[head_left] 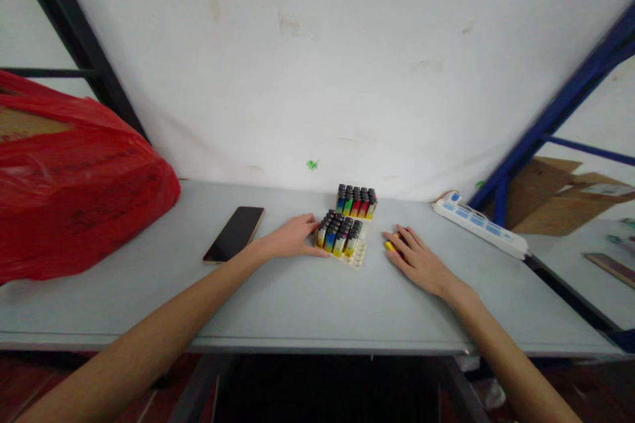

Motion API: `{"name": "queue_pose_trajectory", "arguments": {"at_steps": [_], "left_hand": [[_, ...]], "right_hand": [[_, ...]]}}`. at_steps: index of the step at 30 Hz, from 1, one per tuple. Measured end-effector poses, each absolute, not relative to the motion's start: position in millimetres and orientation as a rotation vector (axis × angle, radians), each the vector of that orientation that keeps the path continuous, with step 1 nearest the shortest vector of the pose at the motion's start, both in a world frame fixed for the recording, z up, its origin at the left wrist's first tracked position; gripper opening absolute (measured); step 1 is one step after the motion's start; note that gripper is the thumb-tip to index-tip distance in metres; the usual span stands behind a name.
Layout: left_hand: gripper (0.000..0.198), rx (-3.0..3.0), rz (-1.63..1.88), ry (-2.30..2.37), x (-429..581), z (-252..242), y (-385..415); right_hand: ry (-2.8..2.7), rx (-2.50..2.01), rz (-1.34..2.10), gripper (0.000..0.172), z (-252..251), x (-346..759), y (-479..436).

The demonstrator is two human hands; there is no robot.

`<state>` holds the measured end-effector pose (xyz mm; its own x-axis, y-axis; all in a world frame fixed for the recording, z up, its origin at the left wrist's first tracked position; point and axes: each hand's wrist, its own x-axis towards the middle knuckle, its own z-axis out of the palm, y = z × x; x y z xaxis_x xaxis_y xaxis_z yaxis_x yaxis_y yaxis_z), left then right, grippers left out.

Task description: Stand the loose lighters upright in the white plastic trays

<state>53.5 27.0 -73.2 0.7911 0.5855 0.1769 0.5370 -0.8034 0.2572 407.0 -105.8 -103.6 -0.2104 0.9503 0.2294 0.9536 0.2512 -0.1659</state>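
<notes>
A white tray [358,260] with round slots stands on the table, its left part filled with upright lighters [338,238] that have black tops and coloured bodies. Bare slots show along its right side. My left hand [294,238] grips the tray's left edge, thumb at the front and fingers behind. To the right, my right hand [414,258] curls over a few lighters [391,247] lying on the table; yellow ends peek out, and the fingers hide the rest. Behind the tray, close to the wall, is a second block of upright lighters [356,201].
A dark phone [235,234] lies left of my left hand. A large red plastic bag [89,192] fills the far left. At right are a white power strip [479,228], a blue frame [550,112] and a cardboard box [560,198]. The table's front edge [317,344] runs below my arms.
</notes>
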Motion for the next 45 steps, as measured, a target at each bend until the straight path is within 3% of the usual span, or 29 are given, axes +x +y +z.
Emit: {"name": "queue_pose_trajectory", "arguments": {"at_steps": [7, 19, 25, 33, 45], "left_hand": [[0.071, 2.787, 0.377, 0.871, 52, -77, 28], [0.07, 2.786, 0.364, 0.887, 54, -73, 27], [0.074, 2.798, 0.359, 0.881, 53, -74, 27], [0.073, 2.805, 0.337, 0.887, 54, -71, 25], [0.07, 2.794, 0.356, 0.885, 54, -74, 27]], "right_hand": [[-2.264, -1.568, 0.047, 0.055, -89, 378, -89], [-2.199, -1.596, 0.133, 0.031, -69, 428, -121], [-1.909, -1.619, 0.371, 0.038, -50, 424, -118], [-1.455, -1.224, 0.703, 0.042, -27, 377, -69], [-1.369, -1.155, 1.002, 0.049, -56, 334, -62]]}}
